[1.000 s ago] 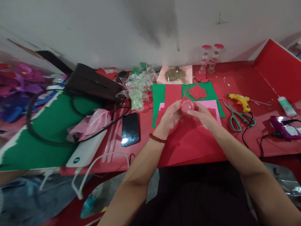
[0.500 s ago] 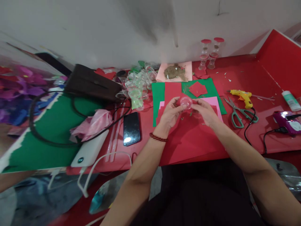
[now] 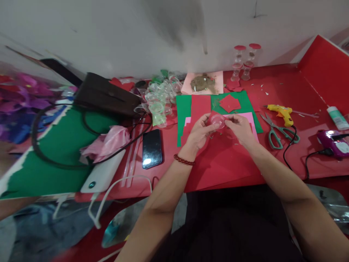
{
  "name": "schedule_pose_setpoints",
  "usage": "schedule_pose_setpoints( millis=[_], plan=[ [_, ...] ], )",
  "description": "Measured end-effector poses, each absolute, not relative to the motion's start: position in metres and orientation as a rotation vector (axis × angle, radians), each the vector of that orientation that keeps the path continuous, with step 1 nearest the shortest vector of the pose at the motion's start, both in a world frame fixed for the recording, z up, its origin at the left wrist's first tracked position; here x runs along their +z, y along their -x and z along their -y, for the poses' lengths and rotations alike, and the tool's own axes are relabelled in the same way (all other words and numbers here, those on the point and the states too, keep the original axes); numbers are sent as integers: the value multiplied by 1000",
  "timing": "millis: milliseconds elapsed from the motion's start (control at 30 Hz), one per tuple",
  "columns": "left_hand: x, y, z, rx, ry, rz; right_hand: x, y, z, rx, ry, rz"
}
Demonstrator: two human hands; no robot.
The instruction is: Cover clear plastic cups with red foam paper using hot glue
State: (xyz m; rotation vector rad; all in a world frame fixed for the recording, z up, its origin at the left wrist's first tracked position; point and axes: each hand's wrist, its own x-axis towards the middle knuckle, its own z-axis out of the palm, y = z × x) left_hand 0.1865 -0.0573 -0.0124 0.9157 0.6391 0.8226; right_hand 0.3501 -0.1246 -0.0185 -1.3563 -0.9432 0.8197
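A small clear plastic cup [image 3: 217,121] is held over the red sheets [image 3: 226,163], with red paper showing behind or through it. My left hand [image 3: 201,131] pinches it from the left side, thumb in front. From the right, my right hand [image 3: 240,128] grips its edge between thumb and fingers. Cut red paper pieces [image 3: 229,103] lie just beyond on a green sheet [image 3: 184,105]. How the cup meets the red paper is too small to make out.
Right of my hands lie scissors [image 3: 276,131], a yellow glue gun [image 3: 280,111] and a white bottle [image 3: 338,117]. Stacked cups with red discs [image 3: 240,65] stand at the back, near sand on pink paper [image 3: 201,83]. Left are clear cups [image 3: 160,96], a phone [image 3: 152,149] and cables.
Both hands have shifted very slightly to the right with the cup, which looks a little turned. Nothing has been let go.
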Motion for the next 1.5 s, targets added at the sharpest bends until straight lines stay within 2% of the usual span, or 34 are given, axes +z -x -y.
schedule_pose_setpoints(
  millis=[767,1000,1167,1500],
  plan=[
    [-17,-189,60,778,-1008,-622,-16,-348,126,829,1406,955],
    [-2,-167,44,1137,-1063,-751,-10,-355,125,799,1409,813],
    [-5,-169,39,926,-973,-807,-11,-356,123,911,1365,778],
    [-10,-174,46,975,-1257,-860,-16,-355,123,964,1365,884]
  ],
)
